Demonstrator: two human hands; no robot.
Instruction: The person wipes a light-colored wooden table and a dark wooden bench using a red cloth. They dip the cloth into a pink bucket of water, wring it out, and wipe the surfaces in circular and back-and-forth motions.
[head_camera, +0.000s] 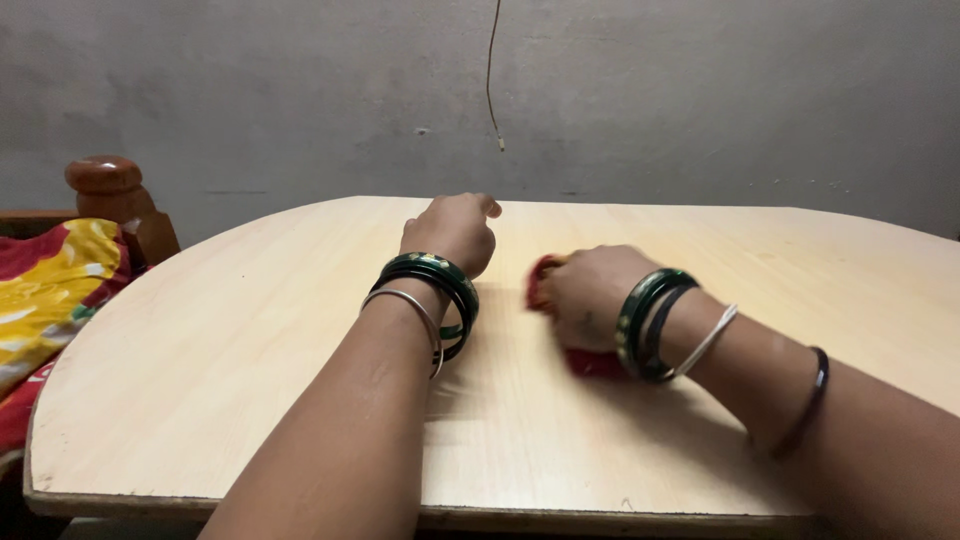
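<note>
Two bare hands worked over a pale wooden table (200, 360) that filled most of the head view. The left hand (455, 232), just above centre, was curled into a loose fist, fingers together, and hovered or rested on the tabletop with nothing visible in it; green bangles (440, 285) and one silver bangle (412, 312) circled its wrist. At about three o'clock from it, close by, the right hand (590, 295) was blurred and pressed down over a red cloth (590, 362), its fingers closed on the fabric, which showed at the hand's ten o'clock and six o'clock edges. Whether the cloth lay flat or bunched could not be told. At nine o'clock, off the table's edge, sat a yellow-and-red patterned fabric (50, 290) beside a turned wooden post (105, 190). At twelve o'clock a thin cord (492, 80) hung against the grey wall (750, 100).
</note>
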